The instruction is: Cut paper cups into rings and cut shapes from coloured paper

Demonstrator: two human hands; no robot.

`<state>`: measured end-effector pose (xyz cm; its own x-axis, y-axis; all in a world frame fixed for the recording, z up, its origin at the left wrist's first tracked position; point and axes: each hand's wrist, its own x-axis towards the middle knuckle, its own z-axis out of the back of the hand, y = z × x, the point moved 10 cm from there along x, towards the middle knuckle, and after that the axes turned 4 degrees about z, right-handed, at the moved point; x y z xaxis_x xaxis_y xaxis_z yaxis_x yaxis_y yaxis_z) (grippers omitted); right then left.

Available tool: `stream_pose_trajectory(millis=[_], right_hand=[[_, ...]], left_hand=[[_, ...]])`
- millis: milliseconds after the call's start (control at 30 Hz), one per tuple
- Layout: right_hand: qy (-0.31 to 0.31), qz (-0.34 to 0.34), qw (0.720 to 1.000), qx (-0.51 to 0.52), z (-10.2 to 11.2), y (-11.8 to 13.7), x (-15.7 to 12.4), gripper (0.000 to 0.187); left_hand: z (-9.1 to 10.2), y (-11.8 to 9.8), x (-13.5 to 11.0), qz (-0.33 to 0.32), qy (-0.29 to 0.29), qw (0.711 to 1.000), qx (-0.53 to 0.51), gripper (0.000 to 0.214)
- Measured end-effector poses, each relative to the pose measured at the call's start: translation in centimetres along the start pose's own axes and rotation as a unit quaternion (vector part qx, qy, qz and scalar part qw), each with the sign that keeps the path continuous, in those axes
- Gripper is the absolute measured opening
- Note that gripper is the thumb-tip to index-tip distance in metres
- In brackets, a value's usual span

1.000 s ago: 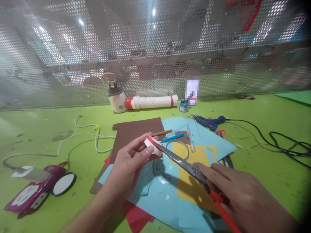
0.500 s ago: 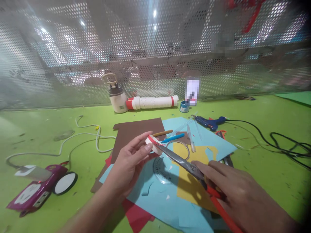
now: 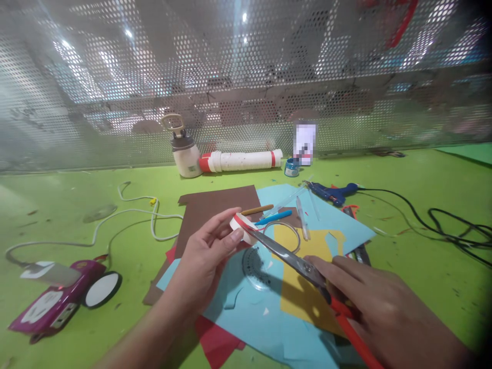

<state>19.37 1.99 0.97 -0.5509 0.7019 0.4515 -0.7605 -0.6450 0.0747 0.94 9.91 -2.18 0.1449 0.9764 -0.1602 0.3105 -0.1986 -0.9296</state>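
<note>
While our left fingers (image 3: 221,219) pinch the red-striped white ring (image 3: 235,224) above the blue paper (image 3: 246,320), our right fingers (image 3: 326,270) grip the scissors (image 3: 284,252), tips at its side. Best we brace the ring, guide blades lightly, keep our left thumb (image 3: 229,240) clear.

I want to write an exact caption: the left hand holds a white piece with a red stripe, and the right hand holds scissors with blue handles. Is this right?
Not quite: the handles of the scissors are red, as the head view shows. The left hand holds the white piece with a red stripe, and the right hand the scissors.
</note>
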Motion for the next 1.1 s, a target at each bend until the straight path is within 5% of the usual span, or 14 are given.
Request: stream_pose_trajectory(millis=[700, 1100], right_hand=[[-0.019, 0.01, 1.0, -0.023, 0.72, 0.48, 0.13, 0.038], [0.008, -0.008, 1.0, -0.004, 0.14, -0.13, 0.05, 0.045]], left_hand=[[0.1, -0.37, 0.1, -0.012, 0.001, 1.0, -0.029, 0.031], [0.18, 0.38, -0.01, 0.008, -0.013, 1.0, -0.009, 0.042]])
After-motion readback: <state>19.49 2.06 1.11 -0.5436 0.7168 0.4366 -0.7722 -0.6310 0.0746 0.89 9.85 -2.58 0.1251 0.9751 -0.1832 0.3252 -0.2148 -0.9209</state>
